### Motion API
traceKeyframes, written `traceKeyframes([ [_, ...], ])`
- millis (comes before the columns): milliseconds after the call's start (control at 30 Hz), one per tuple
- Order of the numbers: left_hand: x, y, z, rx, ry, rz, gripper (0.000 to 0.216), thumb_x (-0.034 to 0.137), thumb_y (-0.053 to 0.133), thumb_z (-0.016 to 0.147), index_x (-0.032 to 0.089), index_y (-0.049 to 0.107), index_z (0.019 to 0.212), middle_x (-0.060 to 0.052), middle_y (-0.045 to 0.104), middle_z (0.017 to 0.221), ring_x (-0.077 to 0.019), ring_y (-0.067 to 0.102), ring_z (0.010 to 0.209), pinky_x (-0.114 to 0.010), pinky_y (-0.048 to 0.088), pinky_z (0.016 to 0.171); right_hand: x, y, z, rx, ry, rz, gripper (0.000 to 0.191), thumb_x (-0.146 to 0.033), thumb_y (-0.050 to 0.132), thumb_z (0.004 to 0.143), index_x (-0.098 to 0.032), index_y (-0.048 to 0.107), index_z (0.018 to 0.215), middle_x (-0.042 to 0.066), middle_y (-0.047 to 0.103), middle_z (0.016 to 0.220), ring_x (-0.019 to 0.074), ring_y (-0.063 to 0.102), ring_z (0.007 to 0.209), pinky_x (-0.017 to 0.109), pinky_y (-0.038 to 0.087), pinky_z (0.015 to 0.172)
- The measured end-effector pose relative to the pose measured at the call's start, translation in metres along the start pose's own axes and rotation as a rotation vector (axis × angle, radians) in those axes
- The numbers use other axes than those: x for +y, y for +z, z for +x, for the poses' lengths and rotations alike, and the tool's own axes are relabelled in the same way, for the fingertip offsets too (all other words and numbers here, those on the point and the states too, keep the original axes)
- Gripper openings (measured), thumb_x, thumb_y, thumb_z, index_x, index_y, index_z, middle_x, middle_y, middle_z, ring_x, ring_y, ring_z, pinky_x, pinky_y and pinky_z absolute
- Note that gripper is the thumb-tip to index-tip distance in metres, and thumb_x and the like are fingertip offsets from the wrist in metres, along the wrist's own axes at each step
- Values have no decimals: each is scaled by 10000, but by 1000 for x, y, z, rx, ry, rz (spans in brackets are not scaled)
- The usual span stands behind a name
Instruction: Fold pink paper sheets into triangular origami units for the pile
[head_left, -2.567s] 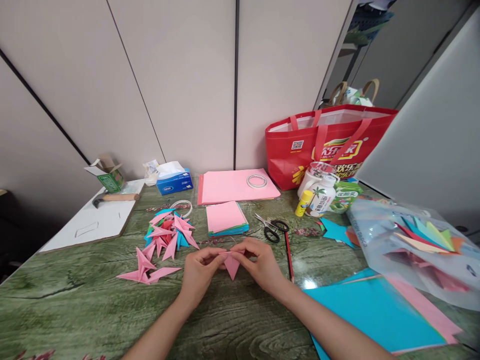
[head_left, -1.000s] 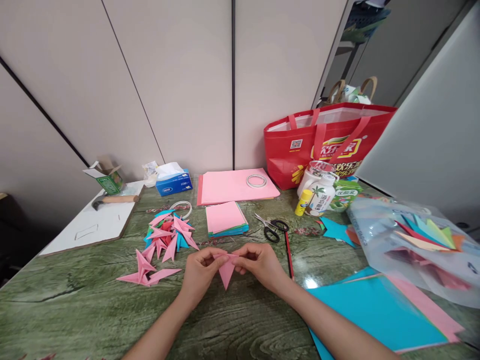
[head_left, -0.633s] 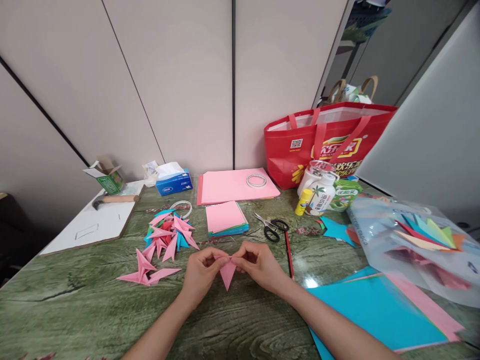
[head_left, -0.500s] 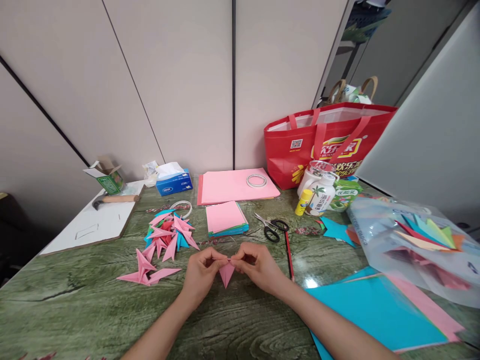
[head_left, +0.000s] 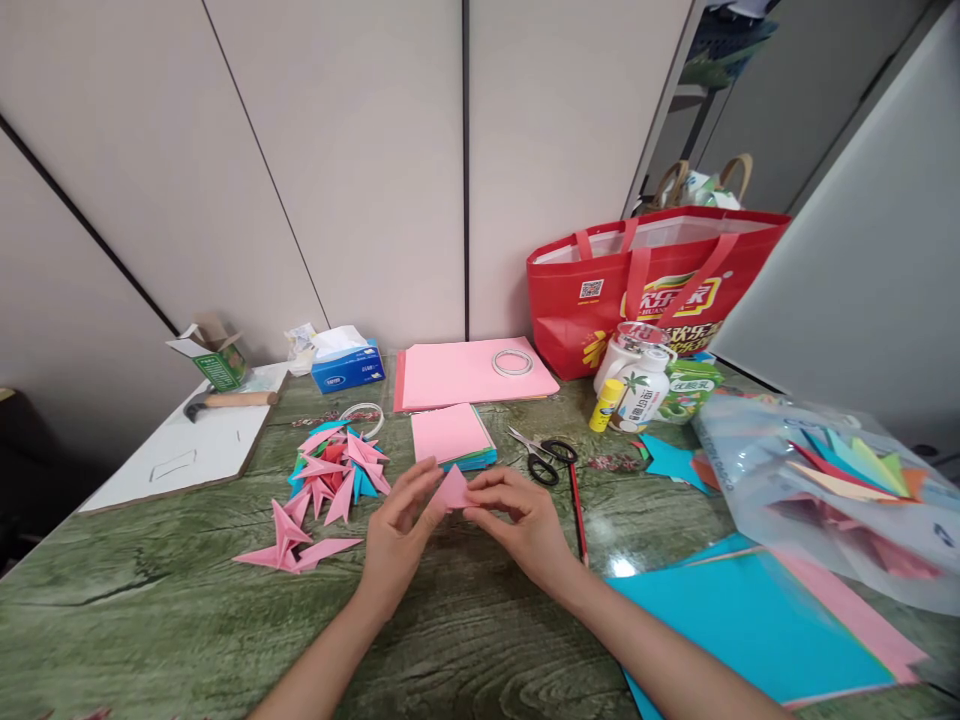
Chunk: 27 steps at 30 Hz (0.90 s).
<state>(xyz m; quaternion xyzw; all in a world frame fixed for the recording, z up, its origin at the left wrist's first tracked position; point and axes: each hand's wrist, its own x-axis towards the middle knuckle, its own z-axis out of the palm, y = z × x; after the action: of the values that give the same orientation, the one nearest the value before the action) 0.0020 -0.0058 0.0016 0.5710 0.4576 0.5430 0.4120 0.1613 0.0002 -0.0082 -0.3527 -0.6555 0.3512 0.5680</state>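
A small piece of folded pink paper point(head_left: 453, 490) is held between my two hands, its pointed end facing up and away from me. My left hand point(head_left: 403, 525) grips its left side, thumb in front and fingers behind. At its right edge, my right hand point(head_left: 521, 515) pinches it between thumb and fingertips. Just beyond lies a stack of square paper point(head_left: 450, 435), pink on top with green and blue below. To the left is a pile of folded paper pieces point(head_left: 341, 468) in pink, red and blue. A few pink folded pieces point(head_left: 289, 545) lie nearer me.
Scissors point(head_left: 544, 455) and a red pencil point(head_left: 577, 510) lie right of the stack. Large blue sheets point(head_left: 750, 620) and a clear plastic bag point(head_left: 750, 480) occupy the right side. A hammer point(head_left: 232, 398) rests on a white board point(head_left: 202, 450). A red shopping bag point(head_left: 555, 310) stands behind.
The folded pink paper has turned over: its point faced down toward me and now faces up and away. Both hands have shifted their grip around it.
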Motion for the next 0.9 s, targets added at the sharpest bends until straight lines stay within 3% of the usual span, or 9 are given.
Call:
traceKeyframes([
  [100, -3, 0, 1, 73, -99, -76, 348, 266, 627, 686, 198, 580, 1024, -83, 582, 1134, -217, 551, 1020, -323, 464, 830, -2, -1, 1, 22, -43, -45, 103, -168, 645, 697, -217, 683, 779, 44, 609, 816, 162, 579, 776, 294, 465, 694],
  [167, -4, 1, 2, 53, -202, -131, 385, 284, 624, 689, 170, 542, 1047, -83, 651, 978, -194, 633, 796, -315, 511, 702, -3, -1, 2, 25, -61, -68, 82, -170, 639, 701, -212, 679, 759, 42, 606, 804, 162, 575, 772, 298, 458, 702],
  [267, -3, 1, 1, -25, -287, -182, 413, 271, 632, 684, 146, 505, 1056, -49, 683, 803, -150, 626, 571, -296, 516, 594, -3, -2, 1, 11, -55, -101, 62, -173, 645, 692, -205, 671, 738, 40, 595, 799, 164, 569, 771, 298, 451, 704],
  [500, 2, 4, -1, -23, -224, -173, 211, 211, 653, 657, 161, 551, 835, -14, 673, 763, -151, 632, 633, -273, 529, 602, 1, 1, -1, -29, 134, -16, 58, -237, 658, 671, -193, 637, 702, 53, 549, 843, 170, 556, 781, 254, 476, 612],
  [700, 1, 7, -4, -59, -190, -164, 192, 205, 652, 653, 162, 565, 819, -4, 657, 745, -152, 627, 662, -268, 535, 599, 1, 3, 1, -24, 268, 36, 97, -249, 630, 692, -170, 575, 698, 12, 582, 667, 132, 542, 604, 248, 456, 579],
  [900, 6, 8, -4, -95, -241, -120, 214, 222, 659, 644, 147, 601, 836, -19, 681, 712, -146, 623, 593, -260, 524, 586, 2, 4, -1, -51, 315, 74, 179, -287, 647, 663, -169, 524, 719, -4, 579, 644, 119, 537, 580, 223, 430, 534],
])
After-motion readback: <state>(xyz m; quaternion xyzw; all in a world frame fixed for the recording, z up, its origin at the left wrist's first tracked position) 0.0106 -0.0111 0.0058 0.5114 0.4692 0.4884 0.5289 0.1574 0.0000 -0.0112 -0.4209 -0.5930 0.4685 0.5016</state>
